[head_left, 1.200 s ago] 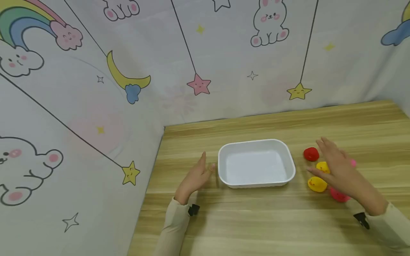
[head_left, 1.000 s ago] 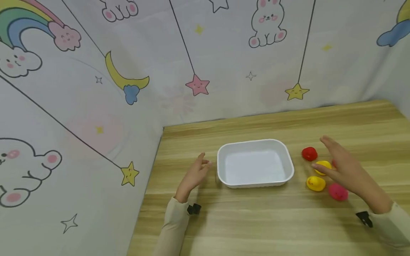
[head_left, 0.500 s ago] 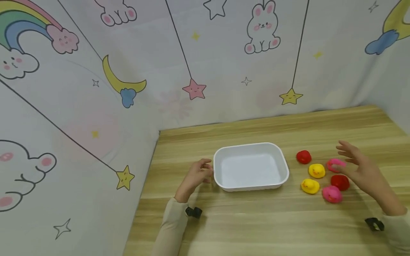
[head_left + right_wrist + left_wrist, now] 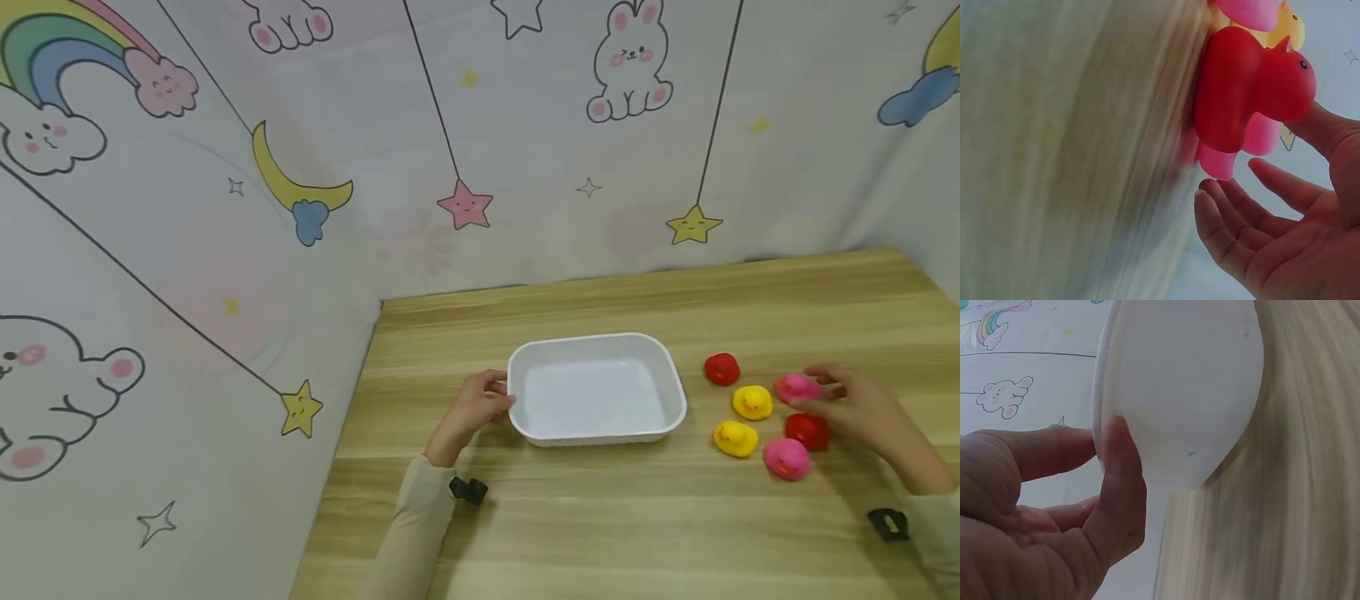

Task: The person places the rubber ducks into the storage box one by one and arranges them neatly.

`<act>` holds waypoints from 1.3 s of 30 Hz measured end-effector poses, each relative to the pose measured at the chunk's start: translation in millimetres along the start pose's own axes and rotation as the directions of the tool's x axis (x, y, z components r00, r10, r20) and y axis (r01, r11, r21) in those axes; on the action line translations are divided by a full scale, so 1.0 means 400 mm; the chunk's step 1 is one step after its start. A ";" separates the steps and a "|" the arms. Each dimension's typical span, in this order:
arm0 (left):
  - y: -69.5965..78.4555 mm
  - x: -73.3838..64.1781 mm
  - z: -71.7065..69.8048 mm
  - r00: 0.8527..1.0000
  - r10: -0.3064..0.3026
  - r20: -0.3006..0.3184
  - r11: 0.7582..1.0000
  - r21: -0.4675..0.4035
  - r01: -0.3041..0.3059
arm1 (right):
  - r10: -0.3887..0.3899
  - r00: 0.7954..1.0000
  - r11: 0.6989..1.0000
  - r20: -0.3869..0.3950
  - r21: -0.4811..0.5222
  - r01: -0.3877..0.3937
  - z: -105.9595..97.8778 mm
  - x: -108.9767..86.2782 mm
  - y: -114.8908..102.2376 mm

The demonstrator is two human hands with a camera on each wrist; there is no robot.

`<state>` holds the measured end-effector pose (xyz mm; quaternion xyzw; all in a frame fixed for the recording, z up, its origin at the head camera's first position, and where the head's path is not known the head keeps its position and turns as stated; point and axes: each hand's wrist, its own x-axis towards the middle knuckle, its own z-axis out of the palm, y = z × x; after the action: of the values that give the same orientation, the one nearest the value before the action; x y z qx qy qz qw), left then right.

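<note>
My left hand [image 4: 472,408] pinches the left rim of a white rectangular tray [image 4: 596,440]; the left wrist view shows fingers and thumb on either side of its wall [image 4: 1179,394]. On the right, my right hand [image 4: 862,410] reaches in at the far pink rubber duck [image 4: 795,387], fingertips right beside it and thumb spread toward the front. In the right wrist view a red rubber duck [image 4: 1235,87] hides the thumb tip and much of that pink duck [image 4: 1263,134]. The fingers are loosely bent.
Near the right hand stand another pink duck [image 4: 787,459], two yellow ducks [image 4: 752,402] and a second red duck [image 4: 722,369]. The wooden tabletop [image 4: 585,517] meets a cartoon-printed cloth [image 4: 540,233] at the back and left.
My left hand has moved to the tray's left rim and taken hold of it. My right hand has gone right and lowered from above the ducks to beside the far pink one.
</note>
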<state>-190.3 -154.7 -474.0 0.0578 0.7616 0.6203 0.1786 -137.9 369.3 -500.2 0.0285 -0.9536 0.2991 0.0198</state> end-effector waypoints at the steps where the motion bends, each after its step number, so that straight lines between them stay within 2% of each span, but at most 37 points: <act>1: 0.001 0.002 0.001 1.000 -0.002 0.000 1.000 0.001 0.002 | 0.012 1.000 1.000 0.010 -0.013 -0.012 0.000 0.003 0.001; 8: 0.003 0.000 0.003 1.000 -0.005 -0.001 1.000 -0.001 0.005 | 0.072 0.992 0.995 0.103 -0.072 -0.065 -0.001 0.030 0.011; 15: -0.007 -0.016 0.002 1.000 -0.007 0.020 1.000 -0.013 0.007 | -0.071 0.990 0.988 0.121 -0.128 0.087 0.008 0.048 0.017; 21: 0.000 -0.013 -0.002 1.000 -0.006 0.016 1.000 -0.009 0.006 | -0.078 0.993 0.985 0.089 -0.144 0.090 0.005 0.051 0.017; 27: 0.012 -0.005 -0.002 1.000 -0.014 0.000 1.000 0.013 0.014 | -0.025 1.000 0.999 -0.001 -0.025 0.025 -0.005 0.045 0.013; 31: 0.012 -0.005 -0.002 1.000 -0.016 -0.010 1.000 0.020 0.016 | -0.011 0.996 0.998 -0.085 0.068 0.017 -0.012 0.040 0.003; 33: 0.011 -0.006 -0.002 1.000 -0.013 -0.011 1.000 0.020 0.013 | 0.025 0.994 0.993 -0.106 0.114 -0.013 -0.018 0.038 -0.006; 39: 0.015 -0.006 0.002 1.000 -0.013 -0.014 1.000 0.018 0.013 | 0.150 0.984 0.975 -0.092 0.179 -0.131 -0.036 0.032 -0.036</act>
<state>-188.6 -153.3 -467.8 0.0504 0.7687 0.6126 0.1768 -149.4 365.1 -479.6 -0.0532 -0.9214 0.3822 0.0463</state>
